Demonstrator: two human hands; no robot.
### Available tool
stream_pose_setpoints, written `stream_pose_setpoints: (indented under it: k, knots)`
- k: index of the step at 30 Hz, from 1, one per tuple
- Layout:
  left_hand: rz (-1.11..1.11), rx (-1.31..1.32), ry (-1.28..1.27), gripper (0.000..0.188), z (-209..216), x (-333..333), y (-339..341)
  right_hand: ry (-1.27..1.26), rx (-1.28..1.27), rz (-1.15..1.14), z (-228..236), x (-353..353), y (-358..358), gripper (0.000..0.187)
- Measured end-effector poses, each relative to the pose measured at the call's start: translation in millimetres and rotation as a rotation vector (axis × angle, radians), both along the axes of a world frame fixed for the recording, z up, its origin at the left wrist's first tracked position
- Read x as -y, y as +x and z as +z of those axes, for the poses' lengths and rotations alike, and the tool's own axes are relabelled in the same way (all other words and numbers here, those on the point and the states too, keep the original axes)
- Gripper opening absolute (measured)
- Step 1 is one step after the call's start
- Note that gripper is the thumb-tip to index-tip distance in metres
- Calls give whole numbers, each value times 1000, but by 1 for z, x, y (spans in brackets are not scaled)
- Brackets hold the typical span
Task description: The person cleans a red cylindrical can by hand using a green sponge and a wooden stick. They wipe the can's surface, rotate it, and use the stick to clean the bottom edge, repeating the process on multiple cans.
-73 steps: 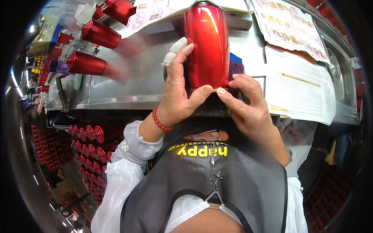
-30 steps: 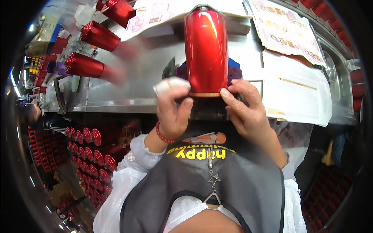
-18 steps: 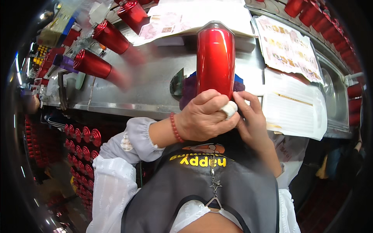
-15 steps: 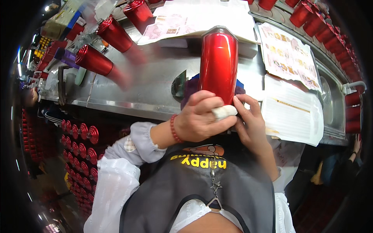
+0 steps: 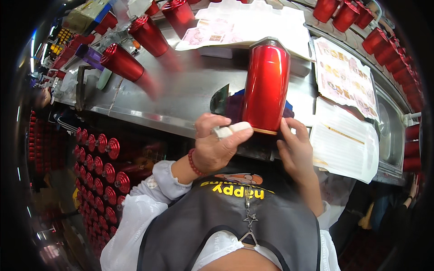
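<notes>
A glossy red metal tumbler (image 5: 266, 86) stands upright on a dark pad at the near edge of the steel counter (image 5: 190, 95). My left hand (image 5: 217, 144), with white tape on a finger and a red bead bracelet at the wrist, is curled at the tumbler's lower left, its fingertips touching the base. My right hand (image 5: 296, 151) presses against the base from the lower right. Both hands steady the tumbler at its bottom rim.
Several red tumblers (image 5: 122, 61) lie on the counter at the left, and more (image 5: 348, 13) stand at the top right. Printed paper sheets (image 5: 346, 77) cover the counter's right side. Rows of red tumblers (image 5: 101, 167) fill racks below the counter at the left.
My left hand has slid from the tumbler's side down to its base and closed. The tumbler stays upright; the view has shifted so it appears further right.
</notes>
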State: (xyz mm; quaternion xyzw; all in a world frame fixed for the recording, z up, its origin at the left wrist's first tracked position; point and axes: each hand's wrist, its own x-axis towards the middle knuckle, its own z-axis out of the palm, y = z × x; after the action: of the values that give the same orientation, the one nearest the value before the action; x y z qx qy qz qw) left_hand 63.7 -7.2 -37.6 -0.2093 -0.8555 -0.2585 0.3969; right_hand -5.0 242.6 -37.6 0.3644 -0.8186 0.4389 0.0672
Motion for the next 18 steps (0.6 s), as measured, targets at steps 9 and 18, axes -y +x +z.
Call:
stream_pose_setpoints:
  k: [9, 18]
  knots:
    - [-181, 3, -61, 32, 59, 23, -95, 8, 94, 53, 13, -5, -6, 49]
    - [482, 849, 507, 28, -8, 212, -293, -63, 148, 37, 26, -11, -43, 41]
